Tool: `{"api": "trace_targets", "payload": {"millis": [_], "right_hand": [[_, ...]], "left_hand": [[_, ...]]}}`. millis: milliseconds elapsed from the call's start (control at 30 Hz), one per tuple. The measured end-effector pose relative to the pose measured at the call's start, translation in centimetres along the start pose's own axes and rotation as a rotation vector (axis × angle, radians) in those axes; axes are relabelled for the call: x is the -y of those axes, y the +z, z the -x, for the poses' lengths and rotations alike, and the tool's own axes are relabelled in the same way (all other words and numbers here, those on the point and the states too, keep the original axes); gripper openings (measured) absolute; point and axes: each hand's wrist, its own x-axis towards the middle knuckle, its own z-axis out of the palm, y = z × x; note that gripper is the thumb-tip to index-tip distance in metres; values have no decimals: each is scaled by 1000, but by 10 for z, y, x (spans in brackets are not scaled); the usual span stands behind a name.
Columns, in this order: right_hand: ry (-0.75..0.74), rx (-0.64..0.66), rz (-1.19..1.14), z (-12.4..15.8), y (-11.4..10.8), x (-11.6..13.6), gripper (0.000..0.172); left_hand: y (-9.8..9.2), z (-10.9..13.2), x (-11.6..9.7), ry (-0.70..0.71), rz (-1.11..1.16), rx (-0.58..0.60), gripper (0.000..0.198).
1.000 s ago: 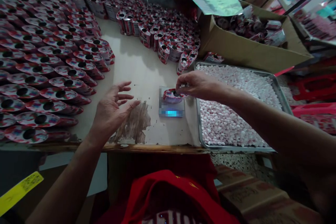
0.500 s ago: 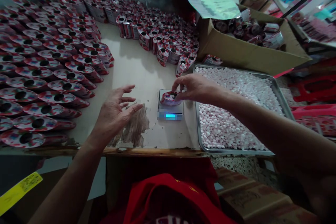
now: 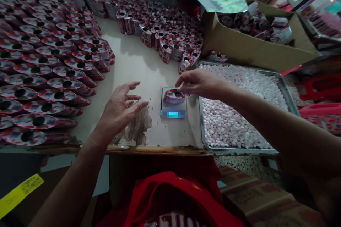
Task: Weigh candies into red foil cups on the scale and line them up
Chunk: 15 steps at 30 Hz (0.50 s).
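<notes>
A small digital scale with a lit blue display lies on the table. On it stands a red-and-white printed pouch with a dark round opening on top. My right hand is just above the pouch's right end, palm down, its fingers curled; what they hold, if anything, is hidden. Left of the scale, my left hand hovers over the table with fingers spread, holding nothing. To the right is a metal tray full of small white candy-like pieces, with my right forearm across it.
Rows of similar pouches cover the table's left side, and another group stands at the back. A cardboard box with more packs is behind the tray. The table's front edge has worn wood.
White pieces showed at my right fingertips before; now none are visible there. That hand has drawn slightly back from the opening, uncovering more of the pouch. My left hand has barely moved.
</notes>
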Motion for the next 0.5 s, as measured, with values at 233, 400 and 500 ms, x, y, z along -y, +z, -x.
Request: {"api": "trace_targets", "payload": {"millis": [233,400,500], "right_hand": [[119,-13,-488,5,-11,-26,44],[144,49,-566,13,-13,-16,19],[146,78,-554,13,-13,-13,16]], "left_hand": [[5,-3,-3,-22,36,25,70],[11,-7,-3,-20,34,29,73],[10,-8,2,-3,28,25,76]]}}
